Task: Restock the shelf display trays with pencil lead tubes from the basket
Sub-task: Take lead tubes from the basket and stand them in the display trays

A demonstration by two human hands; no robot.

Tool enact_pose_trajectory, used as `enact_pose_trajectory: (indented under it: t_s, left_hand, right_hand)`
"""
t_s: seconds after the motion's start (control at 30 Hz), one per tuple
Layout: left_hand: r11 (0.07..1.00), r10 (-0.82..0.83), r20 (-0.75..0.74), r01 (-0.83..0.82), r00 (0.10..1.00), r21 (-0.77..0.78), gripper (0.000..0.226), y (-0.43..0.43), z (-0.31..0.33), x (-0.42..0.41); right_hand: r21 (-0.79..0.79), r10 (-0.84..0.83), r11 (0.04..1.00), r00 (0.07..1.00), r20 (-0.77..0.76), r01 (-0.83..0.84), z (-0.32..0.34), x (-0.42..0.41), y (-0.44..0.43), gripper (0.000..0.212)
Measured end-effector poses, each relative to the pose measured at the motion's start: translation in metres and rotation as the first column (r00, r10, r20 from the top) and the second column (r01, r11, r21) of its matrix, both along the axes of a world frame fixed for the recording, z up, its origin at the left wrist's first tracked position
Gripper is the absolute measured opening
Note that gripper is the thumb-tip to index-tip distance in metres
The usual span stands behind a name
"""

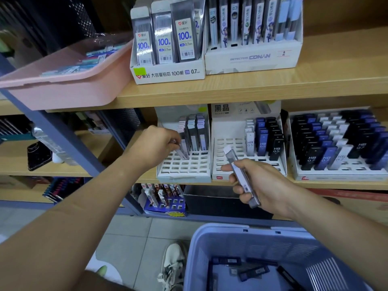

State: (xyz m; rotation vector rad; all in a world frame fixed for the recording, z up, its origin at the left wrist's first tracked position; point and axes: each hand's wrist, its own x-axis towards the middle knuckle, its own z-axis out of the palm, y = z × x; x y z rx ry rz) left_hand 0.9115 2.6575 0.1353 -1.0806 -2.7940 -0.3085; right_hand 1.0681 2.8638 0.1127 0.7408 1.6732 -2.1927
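Standing at a wooden shelf [252,89] with a lilac slotted basket [262,246] down by the feet and a scatter of loose lead tubes [254,270] inside. Filling the white grid tray [182,178] on the middle board, with mostly bare slots up front and stock only in the back rows. Pinching one tube [182,153] with the left hand [157,143], fingers curled round its top, lower end tilted into a slot beside the filled rows. Gripping a second tube [241,179] in the right hand [260,185], fingers wrapped round its lower half, white cap poking up in front of the next tray [228,129]. Probably featherlight, stiff, slick plastic with brittle leads inside, so best pinched on the flat sides near the cap. No squeezing, no dropping.
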Motion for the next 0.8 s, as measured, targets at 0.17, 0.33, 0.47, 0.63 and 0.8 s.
enact_pose_trajectory:
  t_s: [0.17, 0.33, 0.47, 0.63, 0.8]
  left_hand:
    - [0.992, 0.073, 0.119, -0.085, 0.990, 0.095, 0.021, 0.005, -0.005, 0.000]
    - [0.975, 0.099, -0.085, -0.080, 0.991, 0.206, 0.009, 0.003, -0.008, -0.004]
    - [0.972, 0.073, -0.117, -0.045, 0.990, 0.230, 0.013, 0.007, -0.008, -0.003]
    - [0.975, 0.072, -0.091, -0.050, 0.993, 0.217, 0.017, 0.011, -0.005, -0.006]
    - [0.985, 0.083, -0.083, -0.069, 0.993, 0.158, 0.017, 0.018, 0.000, -0.007]
  right_hand:
    - [-0.044, -0.062, 0.997, 0.997, -0.045, 0.060, -0.001, -0.002, 0.001, 0.025]
    - [-0.023, -0.056, 0.998, 0.992, -0.117, 0.054, -0.002, -0.001, 0.004, 0.027]
    - [0.034, -0.081, 0.996, 0.990, -0.115, 0.086, -0.004, 0.000, 0.009, 0.027]
    - [0.006, -0.073, 0.997, 0.991, -0.110, 0.075, -0.005, 0.001, 0.012, 0.024]
    - [-0.112, 0.028, 0.993, 0.993, -0.111, -0.040, -0.001, 0.005, 0.009, 0.022]
